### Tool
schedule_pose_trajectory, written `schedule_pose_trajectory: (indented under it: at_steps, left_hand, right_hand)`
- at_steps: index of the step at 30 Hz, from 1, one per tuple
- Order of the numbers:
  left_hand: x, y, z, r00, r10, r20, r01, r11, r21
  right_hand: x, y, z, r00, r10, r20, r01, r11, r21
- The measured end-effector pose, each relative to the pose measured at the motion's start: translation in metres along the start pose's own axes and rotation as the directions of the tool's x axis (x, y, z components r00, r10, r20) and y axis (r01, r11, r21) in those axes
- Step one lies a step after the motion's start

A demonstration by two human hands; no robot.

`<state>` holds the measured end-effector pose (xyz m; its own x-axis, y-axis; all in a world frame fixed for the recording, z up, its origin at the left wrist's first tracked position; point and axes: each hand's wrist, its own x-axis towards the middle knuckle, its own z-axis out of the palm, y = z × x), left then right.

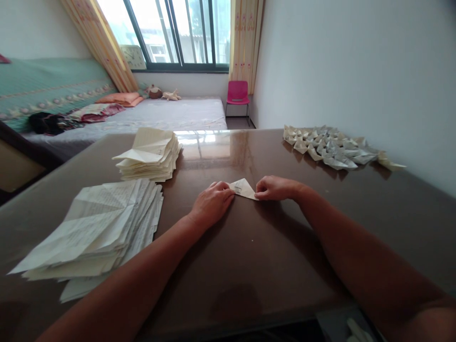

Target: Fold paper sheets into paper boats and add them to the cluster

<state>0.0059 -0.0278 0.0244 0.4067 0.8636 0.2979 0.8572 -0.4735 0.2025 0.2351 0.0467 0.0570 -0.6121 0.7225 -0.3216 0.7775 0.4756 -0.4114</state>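
A small folded piece of paper (244,188), roughly triangular with dark print on it, is low over the middle of the brown table. My left hand (214,200) grips its left corner, fingers pressed together. At the lower right corner, my right hand (273,188) pinches the paper between thumb and curled fingers. Several folded paper boats (331,147) sit in a group at the far right of the table. Left of my hands lie two stacks of paper: a cream stack (149,154) farther back and a white printed stack (103,223) nearer, its top sheet creased.
The glossy brown table (228,266) stretches out to a bed (185,113) at the back left. A pink chair (237,92) stands beyond the table under the curtain, near the white wall (356,61) on the right.
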Motion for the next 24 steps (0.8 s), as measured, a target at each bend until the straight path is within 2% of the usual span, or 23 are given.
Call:
schedule_pose_trajectory:
  at_steps: [5,6,7,8,9,10,11,12,13,15,18,24]
  left_hand:
    - [0.000,0.004,0.003,0.999,0.051,0.009,-0.051,0.999,0.001]
    - [0.000,0.004,0.003,0.998,0.058,0.016,-0.058,0.998,-0.008]
    - [0.000,0.005,0.002,0.998,0.064,0.024,-0.064,0.998,-0.016]
    - [0.000,0.006,0.001,0.997,0.071,0.031,-0.070,0.997,-0.025]
    - [-0.001,0.006,0.001,0.996,0.078,0.035,-0.077,0.996,-0.033]
    - [-0.001,0.007,0.001,0.996,0.087,0.037,-0.085,0.996,-0.041]
    - [-0.001,0.007,0.002,0.995,0.097,0.034,-0.095,0.994,-0.051]
    - [-0.001,0.008,0.003,0.994,0.105,0.029,-0.103,0.993,-0.063]
    - [-0.002,0.008,0.004,0.993,0.112,0.023,-0.110,0.991,-0.077]
    - [-0.001,0.007,0.007,0.993,0.121,0.019,-0.118,0.987,-0.110]
    - [0.000,0.005,0.011,0.995,0.101,0.018,-0.097,0.983,-0.159]
    - [0.003,0.000,0.013,1.000,-0.006,-0.019,0.001,0.969,-0.247]
  right_hand:
    - [-0.005,-0.002,-0.002,0.988,-0.053,0.148,0.033,0.991,0.132]
    - [-0.004,-0.002,-0.002,0.988,-0.051,0.143,0.030,0.989,0.146]
    - [-0.001,-0.002,0.000,0.996,-0.040,0.081,0.028,0.989,0.142]
    - [0.002,-0.001,0.002,0.999,-0.028,-0.036,0.033,0.992,0.123]
    - [0.006,-0.001,0.005,0.982,-0.029,-0.186,0.046,0.995,0.090]
    - [0.010,0.000,0.009,0.937,-0.044,-0.346,0.066,0.996,0.052]
    - [0.014,0.000,0.013,0.894,-0.082,-0.441,0.100,0.995,0.018]
    - [0.018,0.000,0.017,0.871,-0.134,-0.472,0.140,0.990,-0.023]
    - [0.021,0.001,0.021,0.866,-0.175,-0.469,0.168,0.984,-0.057]
    - [0.025,0.000,0.028,0.887,-0.201,-0.416,0.192,0.979,-0.065]
    - [0.026,-0.004,0.033,0.922,-0.140,-0.362,0.148,0.989,-0.004]
    - [0.025,-0.012,0.032,0.950,-0.022,-0.313,0.053,0.994,0.091]
